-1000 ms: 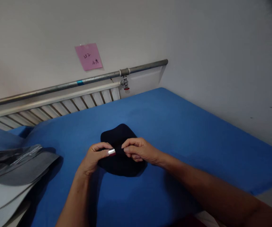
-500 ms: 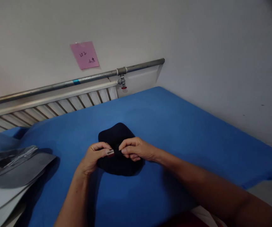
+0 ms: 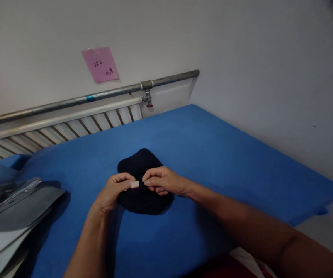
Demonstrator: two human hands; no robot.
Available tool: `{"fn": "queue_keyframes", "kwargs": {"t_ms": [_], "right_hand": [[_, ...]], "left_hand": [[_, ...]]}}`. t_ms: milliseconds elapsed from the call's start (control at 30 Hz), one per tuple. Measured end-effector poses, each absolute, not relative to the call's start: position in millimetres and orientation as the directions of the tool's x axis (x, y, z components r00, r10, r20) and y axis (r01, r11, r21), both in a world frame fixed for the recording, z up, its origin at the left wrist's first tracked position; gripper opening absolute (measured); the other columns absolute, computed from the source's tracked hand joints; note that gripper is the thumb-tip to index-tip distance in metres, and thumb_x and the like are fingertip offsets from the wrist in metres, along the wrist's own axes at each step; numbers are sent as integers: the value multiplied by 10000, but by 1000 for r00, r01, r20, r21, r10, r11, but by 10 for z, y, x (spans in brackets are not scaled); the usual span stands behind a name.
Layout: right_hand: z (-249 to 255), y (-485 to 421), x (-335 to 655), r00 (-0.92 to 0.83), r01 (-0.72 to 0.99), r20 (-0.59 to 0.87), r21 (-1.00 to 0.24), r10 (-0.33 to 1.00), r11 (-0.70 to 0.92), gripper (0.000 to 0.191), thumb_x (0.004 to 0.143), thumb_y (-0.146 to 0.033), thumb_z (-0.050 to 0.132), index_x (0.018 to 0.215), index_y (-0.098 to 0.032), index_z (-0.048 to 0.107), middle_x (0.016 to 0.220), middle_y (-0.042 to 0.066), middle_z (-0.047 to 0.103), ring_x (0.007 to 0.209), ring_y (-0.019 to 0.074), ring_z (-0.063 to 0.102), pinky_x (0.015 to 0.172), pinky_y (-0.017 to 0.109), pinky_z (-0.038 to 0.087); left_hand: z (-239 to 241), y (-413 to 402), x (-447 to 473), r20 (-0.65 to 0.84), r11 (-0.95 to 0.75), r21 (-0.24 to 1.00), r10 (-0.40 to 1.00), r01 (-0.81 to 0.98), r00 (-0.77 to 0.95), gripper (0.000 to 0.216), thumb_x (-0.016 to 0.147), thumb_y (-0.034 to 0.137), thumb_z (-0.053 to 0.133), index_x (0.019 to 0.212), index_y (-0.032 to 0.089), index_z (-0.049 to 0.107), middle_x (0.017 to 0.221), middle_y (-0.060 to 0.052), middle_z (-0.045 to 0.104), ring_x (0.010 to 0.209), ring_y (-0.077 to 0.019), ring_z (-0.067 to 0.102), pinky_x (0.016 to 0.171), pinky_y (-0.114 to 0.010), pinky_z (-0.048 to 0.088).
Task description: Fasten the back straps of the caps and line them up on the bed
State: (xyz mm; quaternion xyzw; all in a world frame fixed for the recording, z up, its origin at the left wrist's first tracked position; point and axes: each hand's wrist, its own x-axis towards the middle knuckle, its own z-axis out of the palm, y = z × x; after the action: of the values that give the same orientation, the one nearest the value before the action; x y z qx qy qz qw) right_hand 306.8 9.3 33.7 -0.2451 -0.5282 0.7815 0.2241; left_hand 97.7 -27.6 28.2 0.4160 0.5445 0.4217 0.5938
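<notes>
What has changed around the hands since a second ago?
The right hand has moved left, closer to the clasp pinched in the left hand, so less dark strap shows between them. The clasp's shine has turned pale. Nothing was let go or newly grasped. The dark cap and the grey cap stayed put; the camera view shifted slightly.

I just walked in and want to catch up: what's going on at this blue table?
A person is working with both hands on what looks like a dark cap at the blue table. The left hand pinches a small, pale buckle-like piece, and the right hand grips the short dark strap beside it. Off to the left lies a pile of grey and white caps.
</notes>
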Motion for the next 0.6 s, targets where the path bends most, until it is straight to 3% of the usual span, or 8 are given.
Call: {"fn": "queue_keyframes", "kwargs": {"t_ms": [367,600], "right_hand": [[335,40,3002,-732,-63,-187,-939,655,-339,50,784,-197,581,808,-155,591,578,-61,489,391,7,333,348,131,246],[339,54,3012,-685,-73,-108,-974,721,-215,46,751,-178,603,787,-149,605,609,-38,570,466,39,468,416,150,385]], "left_hand": [[285,-294,994,-280,281,959,959,-46,39,175,567,277,821,631,172,698,585,22,632,522,-58,507,504,-152,375],[284,-294,1018,-269,270,961,963,-65,27,159,585,281,797,651,173,701,609,12,643,534,-77,531,517,-173,391]]}}
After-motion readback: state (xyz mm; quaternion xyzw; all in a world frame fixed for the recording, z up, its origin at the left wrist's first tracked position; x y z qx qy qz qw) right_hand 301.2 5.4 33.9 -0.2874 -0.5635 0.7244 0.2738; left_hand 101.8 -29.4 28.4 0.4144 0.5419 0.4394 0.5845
